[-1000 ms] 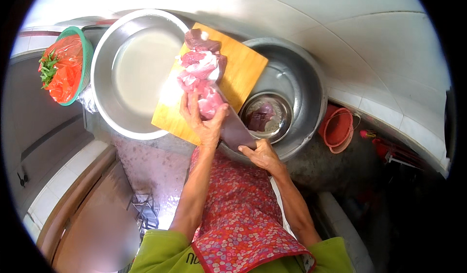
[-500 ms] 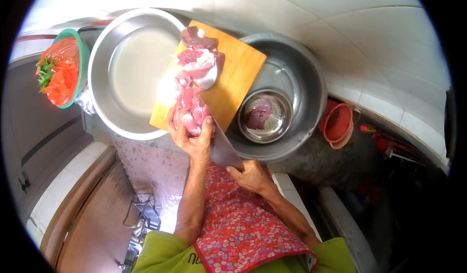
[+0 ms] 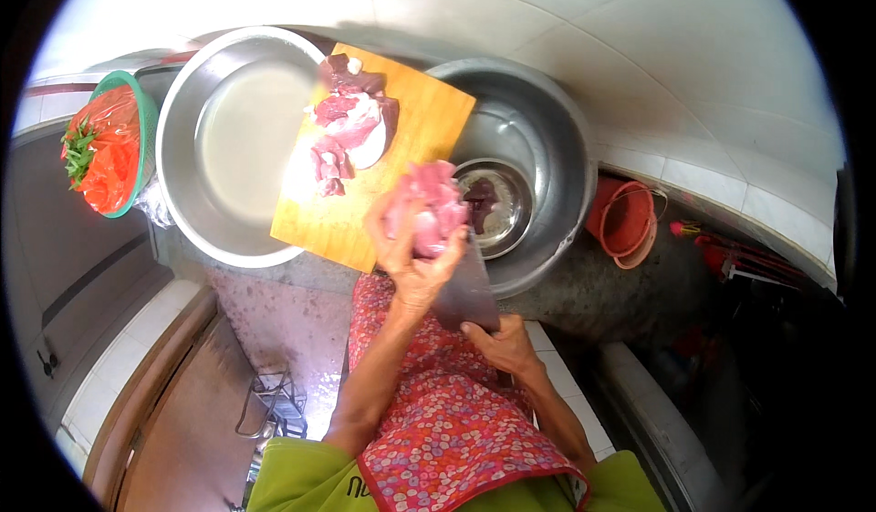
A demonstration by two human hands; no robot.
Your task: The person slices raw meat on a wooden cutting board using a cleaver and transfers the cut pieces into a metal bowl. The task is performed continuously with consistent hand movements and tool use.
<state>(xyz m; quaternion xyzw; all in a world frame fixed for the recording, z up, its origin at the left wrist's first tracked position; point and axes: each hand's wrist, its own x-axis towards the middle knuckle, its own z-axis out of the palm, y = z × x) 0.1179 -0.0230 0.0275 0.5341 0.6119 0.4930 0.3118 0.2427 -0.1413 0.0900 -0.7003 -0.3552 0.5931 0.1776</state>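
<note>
A handful of raw pink meat (image 3: 427,203) is held up just off the lower right edge of a wooden cutting board (image 3: 420,129), near a small steel bowl (image 3: 526,206). The person's left hand (image 3: 411,261) is half closed, fingers and thumb curled around the meat. The right hand (image 3: 504,343) is closed around the handle end of a broad cleaver (image 3: 467,293); the blade slants up toward the meat, and blur hides whether the two touch.

More raw meat (image 3: 354,133), dark red to pink with white fat, lies along the left side of the board. The board sits tilted across the near sides of two basins. To its right, a large grey basin (image 3: 577,147) contains the small bowl, which has dark red pieces (image 3: 482,203) inside. To its left, a silver basin (image 3: 172,174) contains cloudy liquid (image 3: 246,138).

Far left, a green basket (image 3: 149,142) holds a red plastic bag (image 3: 114,120) and green leaves (image 3: 79,154). On the right stands a red bucket (image 3: 630,229). The person wears a red floral apron (image 3: 447,412) over a lime-green top (image 3: 306,475).
</note>
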